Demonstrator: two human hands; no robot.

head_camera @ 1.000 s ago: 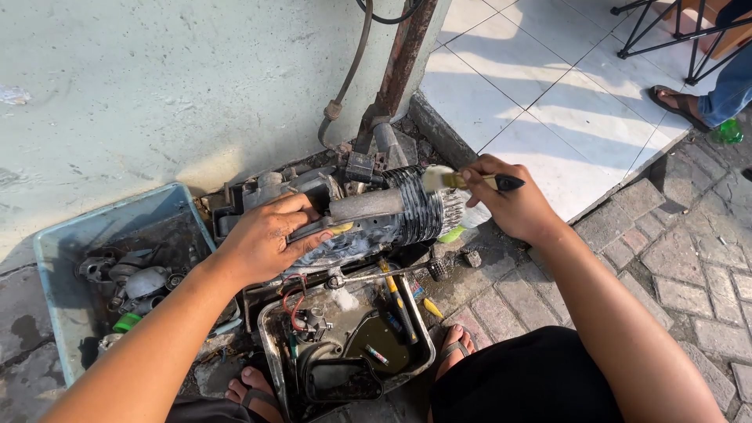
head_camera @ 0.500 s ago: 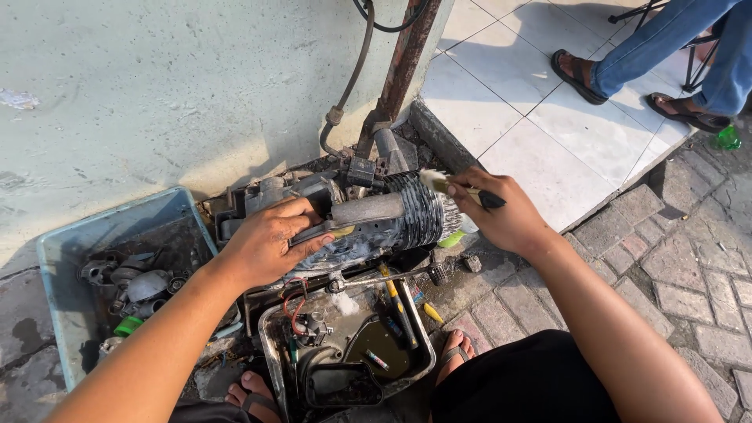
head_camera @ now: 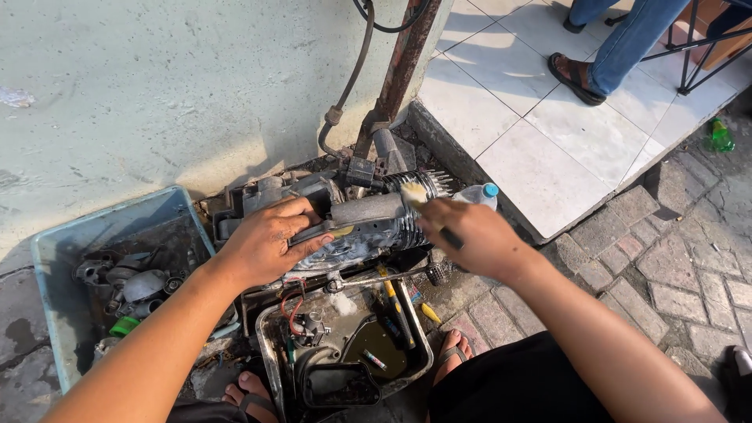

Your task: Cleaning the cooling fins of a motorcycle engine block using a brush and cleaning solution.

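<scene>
A dirty grey engine block (head_camera: pixel 356 215) with cooling fins lies on its side in front of me. My left hand (head_camera: pixel 270 239) presses down on its left part and grips the casing. My right hand (head_camera: pixel 470 235) is closed on a small paintbrush (head_camera: pixel 415 196), whose pale bristles touch the finned cylinder at the engine's right end. Both forearms reach in from the bottom of the view.
A metal tray (head_camera: pixel 266 348) with oily liquid, screwdrivers and small parts sits below the engine. A blue tub (head_camera: pixel 51 258) of engine parts stands left. A rusty post (head_camera: pixel 395 78) and hose rise behind. A plastic bottle (head_camera: pixel 478 193) lies by the tiled step, where another person's legs (head_camera: pixel 619 43) stand.
My right hand has drawn the brush left and down along the fins. The view has shifted, and the other person has walked further away at the top right.
</scene>
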